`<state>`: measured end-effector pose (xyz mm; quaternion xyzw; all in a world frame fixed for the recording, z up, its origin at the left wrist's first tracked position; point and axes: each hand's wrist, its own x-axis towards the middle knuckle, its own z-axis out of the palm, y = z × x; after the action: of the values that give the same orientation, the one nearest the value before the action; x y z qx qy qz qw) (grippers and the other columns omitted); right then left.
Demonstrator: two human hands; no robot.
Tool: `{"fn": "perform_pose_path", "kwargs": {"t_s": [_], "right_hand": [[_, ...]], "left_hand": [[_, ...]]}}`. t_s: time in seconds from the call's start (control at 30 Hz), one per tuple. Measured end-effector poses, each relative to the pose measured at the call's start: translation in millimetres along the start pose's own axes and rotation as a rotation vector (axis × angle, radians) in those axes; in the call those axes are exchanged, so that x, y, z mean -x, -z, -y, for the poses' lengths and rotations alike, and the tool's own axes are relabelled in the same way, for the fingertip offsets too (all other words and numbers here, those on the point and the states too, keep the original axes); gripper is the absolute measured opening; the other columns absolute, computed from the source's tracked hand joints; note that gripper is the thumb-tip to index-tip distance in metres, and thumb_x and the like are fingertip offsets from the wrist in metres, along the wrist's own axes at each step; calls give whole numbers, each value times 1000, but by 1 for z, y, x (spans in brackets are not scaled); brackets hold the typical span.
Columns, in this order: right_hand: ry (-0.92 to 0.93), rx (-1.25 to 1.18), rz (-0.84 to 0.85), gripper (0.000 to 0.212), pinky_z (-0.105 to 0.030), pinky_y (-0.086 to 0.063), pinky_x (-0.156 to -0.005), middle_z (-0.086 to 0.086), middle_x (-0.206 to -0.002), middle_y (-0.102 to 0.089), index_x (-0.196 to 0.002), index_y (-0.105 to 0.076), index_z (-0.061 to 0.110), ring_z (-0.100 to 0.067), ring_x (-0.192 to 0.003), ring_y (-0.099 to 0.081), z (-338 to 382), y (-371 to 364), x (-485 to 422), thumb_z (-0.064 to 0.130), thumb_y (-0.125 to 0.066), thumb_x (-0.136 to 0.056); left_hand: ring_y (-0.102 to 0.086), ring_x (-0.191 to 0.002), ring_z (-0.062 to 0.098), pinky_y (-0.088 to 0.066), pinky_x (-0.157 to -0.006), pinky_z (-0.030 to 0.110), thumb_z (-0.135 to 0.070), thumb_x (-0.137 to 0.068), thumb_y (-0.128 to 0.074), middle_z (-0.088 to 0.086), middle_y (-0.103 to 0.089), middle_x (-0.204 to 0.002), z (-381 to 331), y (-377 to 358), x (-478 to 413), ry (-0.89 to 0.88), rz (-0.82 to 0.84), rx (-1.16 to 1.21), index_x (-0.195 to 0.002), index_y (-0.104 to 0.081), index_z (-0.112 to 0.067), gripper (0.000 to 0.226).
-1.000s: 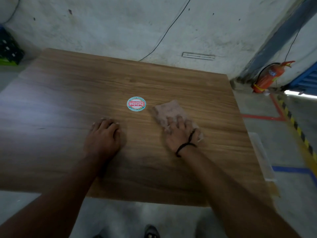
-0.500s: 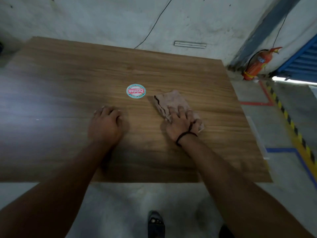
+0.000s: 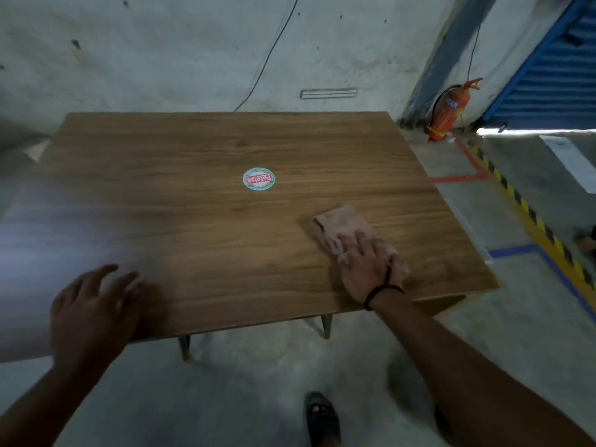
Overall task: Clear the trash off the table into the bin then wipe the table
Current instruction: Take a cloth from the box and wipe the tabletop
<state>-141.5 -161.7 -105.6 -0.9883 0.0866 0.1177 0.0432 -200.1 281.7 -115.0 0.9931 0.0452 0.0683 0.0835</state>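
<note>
Wood-grain laminate covers the table [image 3: 193, 214], which takes up the middle of the view. Left hand [image 3: 93, 314]: at the near edge, well below and left of the sticker, fingers spread and loosely extended, grasping nothing. Motion blur prevents a finding on whether it touches the surface. Sticker [image 3: 258, 178]: round, teal-rimmed with a red band of lettering, lying flat near the table's centre. Cable [image 3: 272, 53]: dark, running down the grey wall above the sticker to the table's far edge. Shoe [image 3: 322, 417]: dark, on the concrete floor far below the sticker and slightly right. Cloth [image 3: 342, 225]: pinkish and crumpled, on the table below and right of the sticker, apart from it. Right hand [image 3: 367, 266]: palm down on the near part of the cloth, fingers straight and laid flat, pressing rather than clutching. The far part of the cloth shows beyond the fingertips. Band [image 3: 382, 291]: black, around the right wrist. Extinguisher [image 3: 446, 112]: red, upright against the wall, above and right of the sticker, past the table's far right corner. Floor tape [image 3: 529, 214]: yellow-and-black striped, with red and blue lines beside it, right of the sticker beyond the table. Shutter [image 3: 554, 69]: blue, slatted, furthest right and above the sticker.
</note>
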Motion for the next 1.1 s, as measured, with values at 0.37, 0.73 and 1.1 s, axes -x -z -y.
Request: {"fn": "perform_pose_path", "kwargs": {"t_s": [0.37,0.73,1.1], "right_hand": [[345,-105,5,54,-68,9,-107,-2,-163,-7,-148,-16,40,-38,-147,0,203,-34,127,46,-30,-96],[-215,-33,41,58,-66,-8,-111,5,-163,-2,-148,-5,44,-33,-148,0,89,-4,61,54,-22,-93],[330,-41,21,58,-66,2,-111,6,-163,-5,-148,-12,48,-33,-149,-1,219,-36,45,59,-21,-91]], "left_hand": [[-52,-105,47,-45,-78,56,-39,-89,-36,17,-60,-124,-6,14,28,45,-51,-24,-117,-65,-15,47],[-48,-108,42,-41,-83,53,-40,-91,-33,13,-58,-125,-3,8,27,73,-8,14,-116,-63,-17,45],[-49,-108,39,-39,-83,49,-44,-89,-32,9,-58,-124,-1,8,26,86,12,17,-115,-63,-20,47]]}}
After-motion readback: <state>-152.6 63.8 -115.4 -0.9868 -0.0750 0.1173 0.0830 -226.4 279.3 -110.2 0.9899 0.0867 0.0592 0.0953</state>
